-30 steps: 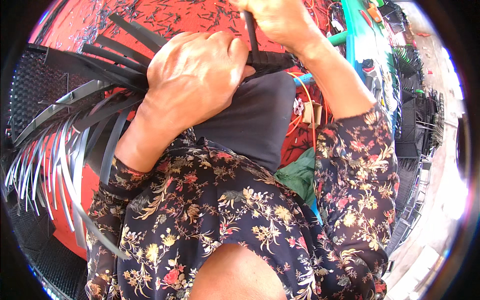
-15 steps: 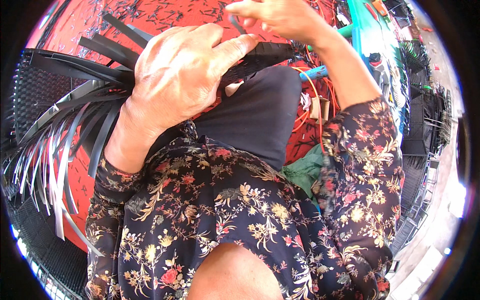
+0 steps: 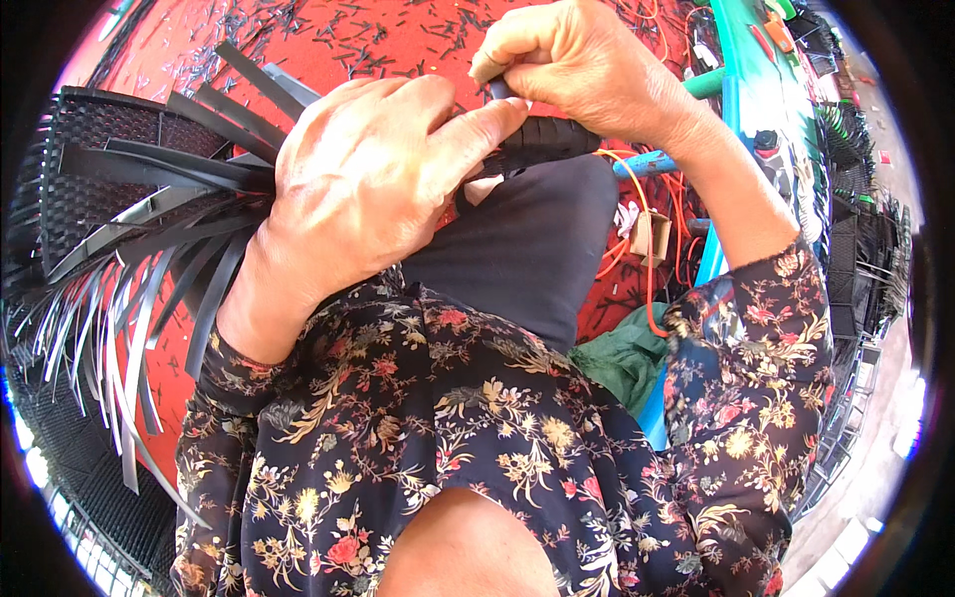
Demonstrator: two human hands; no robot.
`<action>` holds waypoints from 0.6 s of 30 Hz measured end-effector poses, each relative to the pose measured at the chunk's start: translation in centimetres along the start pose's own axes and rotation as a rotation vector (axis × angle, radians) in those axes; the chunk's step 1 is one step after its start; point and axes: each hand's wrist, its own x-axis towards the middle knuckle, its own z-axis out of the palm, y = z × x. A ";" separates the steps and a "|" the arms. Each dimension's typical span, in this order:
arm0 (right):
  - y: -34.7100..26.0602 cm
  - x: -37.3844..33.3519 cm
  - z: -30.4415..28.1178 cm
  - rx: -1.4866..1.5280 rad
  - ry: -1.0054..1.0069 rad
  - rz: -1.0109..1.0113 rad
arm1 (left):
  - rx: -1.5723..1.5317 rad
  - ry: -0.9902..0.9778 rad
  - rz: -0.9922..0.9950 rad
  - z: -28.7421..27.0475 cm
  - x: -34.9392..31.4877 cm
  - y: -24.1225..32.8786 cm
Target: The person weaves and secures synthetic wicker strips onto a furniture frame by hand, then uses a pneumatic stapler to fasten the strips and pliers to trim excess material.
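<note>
My left hand [image 3: 363,184] is closed over a dark, strip-wrapped piece [image 3: 545,137] above my thigh. Several flat black plastic strips [image 3: 164,167] fan out leftward from under this hand, and thinner ones curl down with a pale sheen. Just beyond my left thumb, my right hand [image 3: 587,70] pinches a dark strip end [image 3: 499,90] between thumb and bent forefinger. The wrapped piece's lower side and the left fingers under it are hidden.
Cut black scraps lie over the red floor [image 3: 358,30]. Dark woven panels [image 3: 99,149] stand at the left. To the right are a green-and-blue frame [image 3: 731,90], an orange hose [image 3: 647,289], a small cardboard box [image 3: 652,237] and green cloth [image 3: 622,353].
My right hand has come down and closer to my left thumb, and its fingers have closed on the strip end. My left hand and the wrapped piece have shifted slightly down and right.
</note>
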 end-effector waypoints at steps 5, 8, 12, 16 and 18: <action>-0.7 0.4 0.5 0.425 0.000 0.421 | -0.006 0.009 0.006 -0.2 0.1 -0.2; -0.2 0.2 0.7 0.376 -0.036 0.384 | -0.015 -0.001 0.005 -0.1 0.1 -0.3; -0.3 0.3 0.8 0.572 -0.061 0.503 | -0.016 -0.046 0.000 -0.5 0.4 -0.1; -0.2 0.2 1.1 0.630 -0.149 0.518 | -0.009 -0.028 0.013 -0.1 0.0 0.2; 0.1 0.3 0.9 0.597 -0.202 0.486 | -0.008 -0.036 0.000 -0.1 0.1 0.3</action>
